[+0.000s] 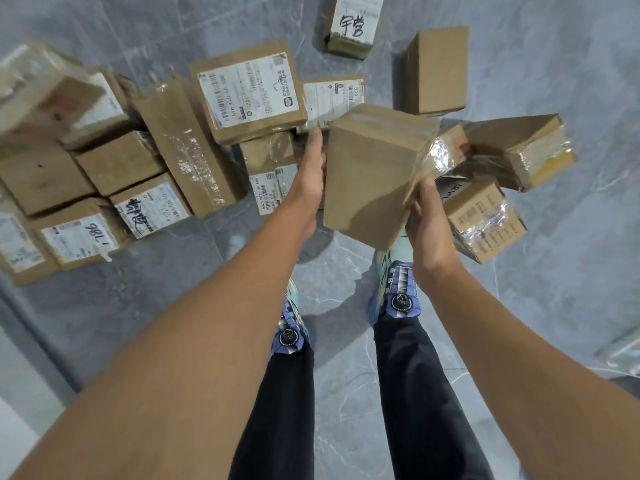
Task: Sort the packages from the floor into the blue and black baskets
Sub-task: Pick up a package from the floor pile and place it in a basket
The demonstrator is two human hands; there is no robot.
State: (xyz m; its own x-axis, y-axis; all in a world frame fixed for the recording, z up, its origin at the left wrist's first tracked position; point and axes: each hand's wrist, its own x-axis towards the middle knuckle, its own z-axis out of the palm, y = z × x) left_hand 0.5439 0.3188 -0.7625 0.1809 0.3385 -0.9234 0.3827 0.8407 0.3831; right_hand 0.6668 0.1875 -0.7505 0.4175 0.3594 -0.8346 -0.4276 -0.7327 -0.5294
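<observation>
While a crowd of packages (pixel 45 174) is lying packed together on the left part of the grey floor (pixel 145 306), some showing white labels and handwriting, the person is standing over the pile with one box lifted clear. Moving rightward, a long taped package (pixel 188 150) is leaning beside a large labelled package (pixel 247 93). Just past these, the left hand (pixel 311 174) is pressing flat against the left face of the held package (pixel 374 174), its fingers lying straight along the cardboard rather than curling round it. The held package, plain brown with clear tape over its far right corner, is hanging tilted above the middle of the pile, off the floor. At its near right edge the right hand (pixel 427 220) is gripping it, thumb on the upper face and fingers wrapping under. Farther right, several tape-wrapped packages (pixel 519 150) are resting on the floor.

The pick-up step seems to be under way, with one package in hand and not yet sorted. No label is showing on the faces turned this way, so the next move is probably calling for turning it over to check, then carrying it off. Neither of the baskets is showing, so the person is likely needing to turn away from the pile.
</observation>
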